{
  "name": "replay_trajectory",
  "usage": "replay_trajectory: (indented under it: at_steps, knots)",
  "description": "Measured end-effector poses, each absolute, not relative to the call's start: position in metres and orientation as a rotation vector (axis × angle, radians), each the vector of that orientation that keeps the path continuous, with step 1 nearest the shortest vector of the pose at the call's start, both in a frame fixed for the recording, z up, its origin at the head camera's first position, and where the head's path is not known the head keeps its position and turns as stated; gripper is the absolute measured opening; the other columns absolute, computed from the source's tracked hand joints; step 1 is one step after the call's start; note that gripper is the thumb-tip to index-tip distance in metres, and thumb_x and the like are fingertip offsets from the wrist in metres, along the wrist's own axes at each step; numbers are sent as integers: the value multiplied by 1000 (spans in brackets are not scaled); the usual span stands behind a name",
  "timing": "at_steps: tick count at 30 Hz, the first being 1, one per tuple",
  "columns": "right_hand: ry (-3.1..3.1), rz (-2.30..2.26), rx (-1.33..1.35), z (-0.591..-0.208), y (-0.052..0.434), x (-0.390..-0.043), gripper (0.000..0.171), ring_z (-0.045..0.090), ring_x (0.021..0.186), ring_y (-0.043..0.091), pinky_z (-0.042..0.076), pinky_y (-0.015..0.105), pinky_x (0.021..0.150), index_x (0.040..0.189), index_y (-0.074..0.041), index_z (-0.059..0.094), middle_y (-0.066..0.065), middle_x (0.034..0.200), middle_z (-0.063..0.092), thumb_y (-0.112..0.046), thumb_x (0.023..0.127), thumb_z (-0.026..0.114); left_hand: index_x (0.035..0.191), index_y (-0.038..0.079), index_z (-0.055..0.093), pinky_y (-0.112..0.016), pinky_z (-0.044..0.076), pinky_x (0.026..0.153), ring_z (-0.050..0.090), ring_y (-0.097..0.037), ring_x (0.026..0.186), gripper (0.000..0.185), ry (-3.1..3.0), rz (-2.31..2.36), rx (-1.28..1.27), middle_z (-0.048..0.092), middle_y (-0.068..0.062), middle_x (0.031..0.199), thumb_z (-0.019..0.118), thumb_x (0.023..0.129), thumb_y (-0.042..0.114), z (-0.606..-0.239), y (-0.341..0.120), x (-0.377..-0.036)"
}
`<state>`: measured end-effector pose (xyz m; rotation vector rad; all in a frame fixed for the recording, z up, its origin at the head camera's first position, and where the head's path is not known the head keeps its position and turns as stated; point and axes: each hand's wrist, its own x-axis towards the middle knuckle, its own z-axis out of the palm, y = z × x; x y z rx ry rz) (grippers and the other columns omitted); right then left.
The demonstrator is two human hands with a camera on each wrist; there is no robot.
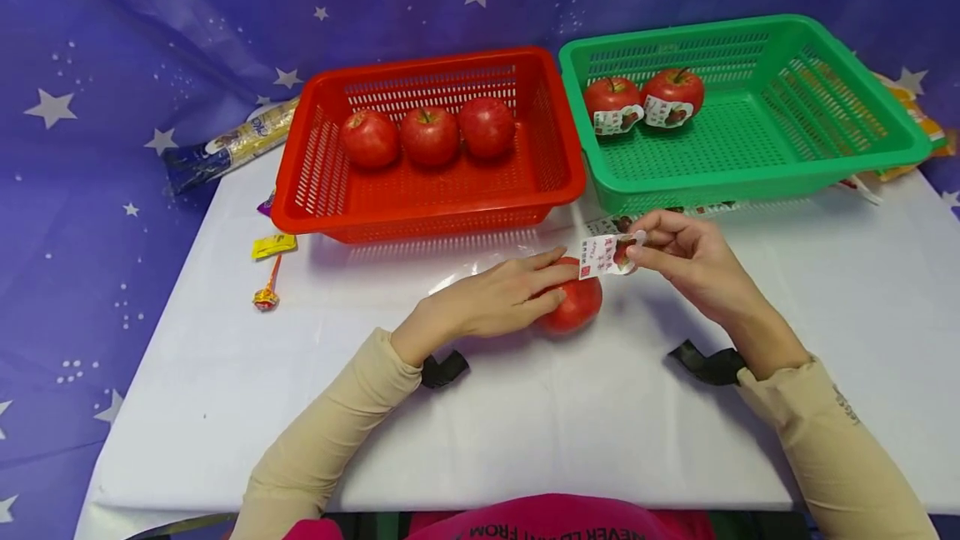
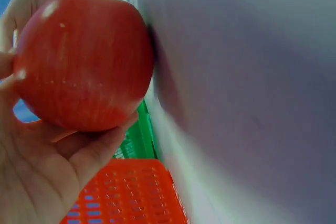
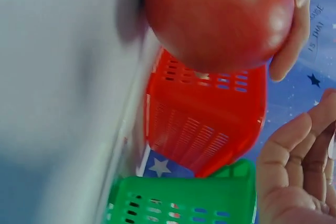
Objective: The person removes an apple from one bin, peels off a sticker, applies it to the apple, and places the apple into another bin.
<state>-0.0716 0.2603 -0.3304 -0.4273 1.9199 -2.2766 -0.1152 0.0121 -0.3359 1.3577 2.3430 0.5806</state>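
Note:
My left hand (image 1: 498,297) grips a red apple (image 1: 579,307) on the white table. In the left wrist view, the thumb and fingers lie round the side of that apple (image 2: 86,64). My right hand (image 1: 696,269) pinches the right end of a white label sticker (image 1: 602,257) printed with red writing and an apple picture. The sticker's free left end overlaps the upper right of the apple, close to the left fingertips. Only the curled fingers of the right hand (image 3: 294,171) show in the right wrist view, with the label mostly hidden.
Behind the hands, a red basket (image 1: 450,222) holds three apples without labels. Beside it, a green basket (image 1: 750,177) holds two labelled apples (image 1: 673,97). A strip of labels (image 1: 609,226) lies before the green basket. At left are a lollipop (image 1: 266,298) and a yellow packet (image 1: 273,246).

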Motion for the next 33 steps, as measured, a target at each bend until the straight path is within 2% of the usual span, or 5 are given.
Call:
replay_trajectory:
  at_steps: [6, 10, 21, 26, 33]
  knots:
    - [2047, -2015, -370, -335, 255, -71, 15, 63, 73, 7, 50, 23, 69, 90, -8, 64, -5, 80, 70, 6, 89, 59, 146, 22, 37, -31, 45, 101, 51, -17, 126, 74, 2387, 611, 1348, 43, -4, 147, 66, 85, 52, -346, 12, -115]
    - [2137, -1850, -381, -335, 250, -70, 2, 64, 72, 9, 52, 25, 68, 89, -3, 62, -3, 78, 71, -2, 89, 64, 149, 24, 30, -27, 46, 95, 52, -12, 119, 87, 2361, 682, 1348, 47, -1, 141, 74, 79, 49, -347, 12, -117]
    - [2227, -1755, -298, -338, 244, -68, 4, 63, 68, 6, 50, 24, 63, 89, -7, 63, -6, 76, 69, -5, 88, 66, 152, 28, 21, -30, 43, 101, 47, -9, 124, 84, 2329, 685, 1248, 43, 4, 143, 58, 85, 63, -347, 10, -118]
    - [2301, -1732, -251, -338, 240, -65, 7, 63, 66, 7, 50, 24, 63, 89, -3, 63, -6, 74, 70, -7, 87, 69, 153, 26, 21, -32, 41, 105, 48, -11, 124, 66, 2322, 664, 1234, 44, 2, 142, 44, 97, 53, -346, 9, -119]
    - [2508, -1691, -224, -338, 230, -60, 12, 60, 59, 11, 44, 22, 58, 83, -2, 65, -7, 64, 65, -10, 83, 74, 152, 21, 22, -31, 35, 112, 42, -11, 132, 65, 2289, 682, 1244, 40, 2, 147, 43, 98, 50, -345, 11, -121]
